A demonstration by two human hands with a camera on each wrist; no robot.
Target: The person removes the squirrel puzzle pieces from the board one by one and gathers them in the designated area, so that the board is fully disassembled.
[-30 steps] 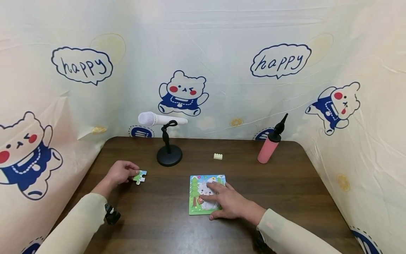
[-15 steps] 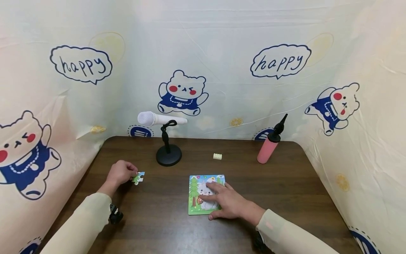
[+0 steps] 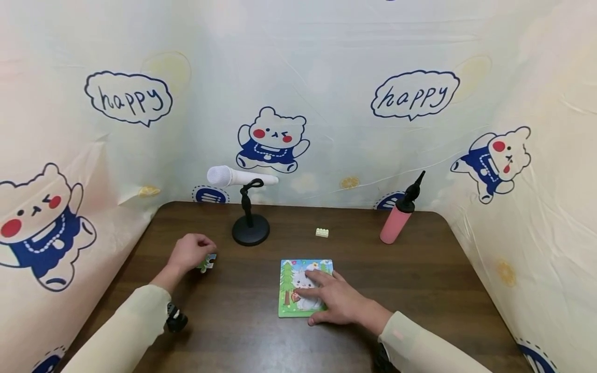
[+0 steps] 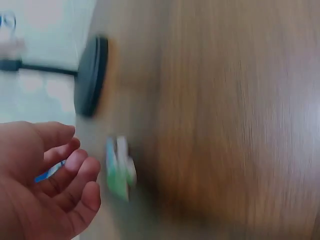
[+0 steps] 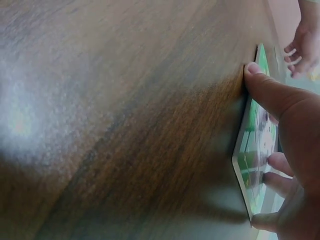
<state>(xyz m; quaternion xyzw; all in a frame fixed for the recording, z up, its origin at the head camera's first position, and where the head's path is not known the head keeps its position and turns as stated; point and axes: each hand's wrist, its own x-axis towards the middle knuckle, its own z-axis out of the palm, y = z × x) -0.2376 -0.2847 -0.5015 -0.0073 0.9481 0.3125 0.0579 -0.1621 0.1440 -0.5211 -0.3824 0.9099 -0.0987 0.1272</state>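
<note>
The left hand (image 3: pixel 190 252) is hovering just beside a puzzle piece (image 3: pixel 211 260), its fingers loosely curled and apart from it — the piece is lying on the tabletop (image 3: pixel 242 305), left of a picture board (image 3: pixel 285 305). The right hand (image 3: pixel 339 299) is resting on that board, fingers spreading.

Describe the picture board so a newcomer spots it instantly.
On the dark brown table, find the pale block near the far edge, then come toward the person. There the picture board lies flat under the spread right hand. Unlike the small notched puzzle piece by the left hand, it is larger, straight-edged, showing green trees and a white animal.
</note>
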